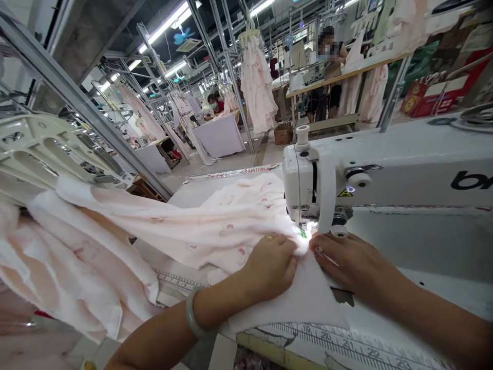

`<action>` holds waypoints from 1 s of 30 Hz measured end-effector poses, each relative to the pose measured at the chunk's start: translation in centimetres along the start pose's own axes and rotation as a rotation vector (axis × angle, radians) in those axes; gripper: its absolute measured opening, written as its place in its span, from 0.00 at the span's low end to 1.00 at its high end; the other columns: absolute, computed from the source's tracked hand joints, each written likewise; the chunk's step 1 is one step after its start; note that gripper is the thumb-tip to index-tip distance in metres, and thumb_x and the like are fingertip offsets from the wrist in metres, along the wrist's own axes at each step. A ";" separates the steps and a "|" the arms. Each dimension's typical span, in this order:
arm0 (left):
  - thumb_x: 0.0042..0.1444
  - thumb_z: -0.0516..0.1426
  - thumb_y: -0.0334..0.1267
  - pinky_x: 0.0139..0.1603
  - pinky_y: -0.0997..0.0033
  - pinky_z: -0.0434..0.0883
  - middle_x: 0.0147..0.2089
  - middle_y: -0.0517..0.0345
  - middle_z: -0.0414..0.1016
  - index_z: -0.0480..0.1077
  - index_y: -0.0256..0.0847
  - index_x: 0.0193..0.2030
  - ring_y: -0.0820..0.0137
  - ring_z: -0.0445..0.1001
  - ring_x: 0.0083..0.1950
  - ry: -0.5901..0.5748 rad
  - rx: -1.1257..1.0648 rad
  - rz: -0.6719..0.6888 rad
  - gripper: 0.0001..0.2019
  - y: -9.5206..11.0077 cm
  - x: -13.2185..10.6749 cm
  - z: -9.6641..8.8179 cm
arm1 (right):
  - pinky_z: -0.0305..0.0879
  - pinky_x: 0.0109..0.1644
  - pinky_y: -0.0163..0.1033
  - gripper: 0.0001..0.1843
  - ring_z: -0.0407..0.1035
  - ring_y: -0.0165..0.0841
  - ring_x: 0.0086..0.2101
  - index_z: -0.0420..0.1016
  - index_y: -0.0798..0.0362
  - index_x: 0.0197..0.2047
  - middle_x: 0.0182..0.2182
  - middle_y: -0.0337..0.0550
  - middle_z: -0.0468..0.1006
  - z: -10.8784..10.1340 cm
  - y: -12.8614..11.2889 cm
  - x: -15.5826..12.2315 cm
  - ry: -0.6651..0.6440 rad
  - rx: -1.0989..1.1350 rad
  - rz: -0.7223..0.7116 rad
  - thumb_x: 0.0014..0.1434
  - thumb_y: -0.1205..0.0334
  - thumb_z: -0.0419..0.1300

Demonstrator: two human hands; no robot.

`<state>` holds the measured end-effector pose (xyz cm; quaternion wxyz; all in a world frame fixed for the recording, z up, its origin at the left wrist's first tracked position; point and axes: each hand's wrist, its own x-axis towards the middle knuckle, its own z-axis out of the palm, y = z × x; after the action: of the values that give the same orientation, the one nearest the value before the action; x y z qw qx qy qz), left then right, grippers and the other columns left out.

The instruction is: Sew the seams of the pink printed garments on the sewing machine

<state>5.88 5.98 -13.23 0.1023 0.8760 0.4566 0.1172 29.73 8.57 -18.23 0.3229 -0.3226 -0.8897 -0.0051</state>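
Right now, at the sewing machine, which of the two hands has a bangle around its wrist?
The left hand, on the pale fabric: a pale bangle circles its wrist, whereas the right hand shows none.

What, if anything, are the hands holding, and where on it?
Left hand: the pale pink fabric, gripped by a bunched part near the lit end of the sewing machine. Right hand: at the fabric there; whether it pinches cannot be told.
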 end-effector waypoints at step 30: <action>0.74 0.58 0.39 0.53 0.59 0.75 0.39 0.53 0.78 0.73 0.41 0.36 0.62 0.77 0.43 0.085 -0.166 0.112 0.12 -1.1 2.2 1.2 | 0.67 0.48 0.46 0.20 0.77 0.35 0.31 0.81 0.43 0.49 0.38 0.37 0.84 -2.2 0.7 0.5 -0.127 0.026 -0.220 0.78 0.67 0.48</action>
<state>6.62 8.28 -14.39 0.1483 0.8829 0.3996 0.1970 31.14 8.96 -16.34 0.2675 -0.2185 -0.9384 -0.0085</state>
